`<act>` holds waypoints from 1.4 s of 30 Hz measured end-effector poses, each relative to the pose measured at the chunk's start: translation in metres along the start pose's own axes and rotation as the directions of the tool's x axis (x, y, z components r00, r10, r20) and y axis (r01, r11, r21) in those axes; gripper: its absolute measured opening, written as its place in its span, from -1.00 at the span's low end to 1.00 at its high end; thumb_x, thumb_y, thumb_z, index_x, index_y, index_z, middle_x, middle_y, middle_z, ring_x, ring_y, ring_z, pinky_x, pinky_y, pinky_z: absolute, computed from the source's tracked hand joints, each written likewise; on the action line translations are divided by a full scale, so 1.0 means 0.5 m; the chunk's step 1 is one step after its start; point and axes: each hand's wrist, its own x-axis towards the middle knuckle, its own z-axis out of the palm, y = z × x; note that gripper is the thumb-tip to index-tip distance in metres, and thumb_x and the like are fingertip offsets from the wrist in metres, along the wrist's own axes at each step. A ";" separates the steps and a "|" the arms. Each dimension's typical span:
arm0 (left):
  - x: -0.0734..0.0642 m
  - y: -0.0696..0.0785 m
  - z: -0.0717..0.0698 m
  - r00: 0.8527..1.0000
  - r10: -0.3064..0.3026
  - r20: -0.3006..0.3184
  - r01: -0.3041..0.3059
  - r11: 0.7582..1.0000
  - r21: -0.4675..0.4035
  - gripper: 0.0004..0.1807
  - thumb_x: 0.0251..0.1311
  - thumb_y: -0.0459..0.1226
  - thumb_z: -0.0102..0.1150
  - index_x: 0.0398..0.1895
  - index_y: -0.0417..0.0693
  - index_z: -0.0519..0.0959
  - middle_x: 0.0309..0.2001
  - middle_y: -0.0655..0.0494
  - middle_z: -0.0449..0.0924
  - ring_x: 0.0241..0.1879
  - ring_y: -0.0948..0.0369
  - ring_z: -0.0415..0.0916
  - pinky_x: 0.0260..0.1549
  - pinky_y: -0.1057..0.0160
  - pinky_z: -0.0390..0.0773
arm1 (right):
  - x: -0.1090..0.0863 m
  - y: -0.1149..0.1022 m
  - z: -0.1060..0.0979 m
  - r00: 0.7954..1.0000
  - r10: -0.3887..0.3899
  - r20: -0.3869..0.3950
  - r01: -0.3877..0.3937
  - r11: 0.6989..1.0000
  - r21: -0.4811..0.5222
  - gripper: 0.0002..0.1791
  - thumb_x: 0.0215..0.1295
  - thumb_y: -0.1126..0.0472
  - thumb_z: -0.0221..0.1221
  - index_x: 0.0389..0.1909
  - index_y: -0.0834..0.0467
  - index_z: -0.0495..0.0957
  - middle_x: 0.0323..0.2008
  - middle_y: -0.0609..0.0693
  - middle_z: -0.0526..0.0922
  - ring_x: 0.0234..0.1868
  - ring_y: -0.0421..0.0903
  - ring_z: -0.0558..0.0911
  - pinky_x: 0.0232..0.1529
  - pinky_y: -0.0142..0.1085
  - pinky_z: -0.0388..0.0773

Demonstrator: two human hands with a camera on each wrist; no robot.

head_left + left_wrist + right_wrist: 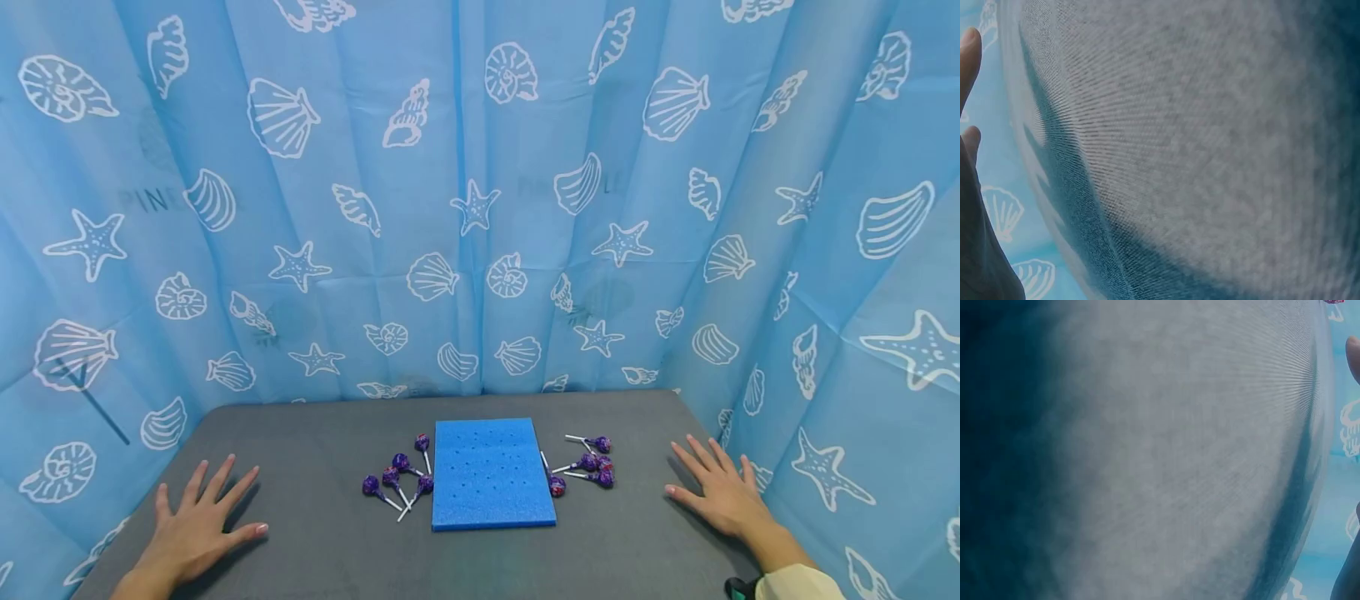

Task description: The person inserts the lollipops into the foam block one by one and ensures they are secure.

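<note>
My left hand (191, 533) is at the left of the grey table, fingers spread, holding nothing. At the right side my right hand (720, 492) has its fingers spread too, with nothing in it. Between them lies a blue foam block (491, 475) dotted with small holes. Several purple-wrapped lollipops (401, 462) with white sticks lie loose left of the block. Another group of lollipops (588, 462) lies to its right, one of them against the block's edge. In the left wrist view, part of the left hand (982, 231) shows at the left border.
The grey cloth-covered tabletop (315, 500) fills most of both wrist views. A blue curtain (480, 233) with white shells and starfish hangs behind the table and along its sides. A dark band (741, 588) sits at the right wrist, beside a pale sleeve (797, 583).
</note>
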 end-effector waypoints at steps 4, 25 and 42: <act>-0.001 0.005 -0.001 1.000 0.009 -0.009 -0.009 1.000 -0.007 0.08 -0.02 0.51 -0.04 0.46 0.06 0.19 0.44 -0.30 -0.06 0.34 -0.43 -0.25 -0.01 -0.56 -0.56 | -0.002 -0.009 -0.009 1.000 0.009 0.007 -0.009 1.000 0.015 -0.17 0.22 -0.30 0.17 0.39 0.09 0.29 0.36 0.30 0.23 0.35 0.39 0.07 0.14 0.45 -0.19; 0.009 0.127 -0.035 0.940 0.181 -0.291 -0.234 0.959 -0.160 -0.08 0.07 0.17 0.31 0.49 0.24 0.16 0.48 -0.13 -0.02 0.35 -0.29 -0.05 0.08 -0.40 -0.04 | -0.014 -0.075 -0.024 1.000 0.026 0.002 -0.026 0.981 0.193 -0.22 0.27 -0.13 0.22 0.37 0.24 0.27 0.32 0.41 0.23 0.23 0.49 0.25 0.01 0.46 0.14; 0.000 0.263 -0.054 0.907 0.176 -0.382 -0.319 0.880 -0.351 -0.12 0.01 0.00 0.44 0.44 0.24 0.26 0.45 -0.09 0.09 0.35 -0.27 -0.02 -0.02 -0.50 0.10 | -0.009 -0.163 -0.023 0.993 0.002 -0.121 0.046 0.917 0.395 -0.30 0.33 0.14 0.24 0.40 0.24 0.20 0.27 0.35 0.30 0.08 0.36 0.49 -0.01 0.32 0.35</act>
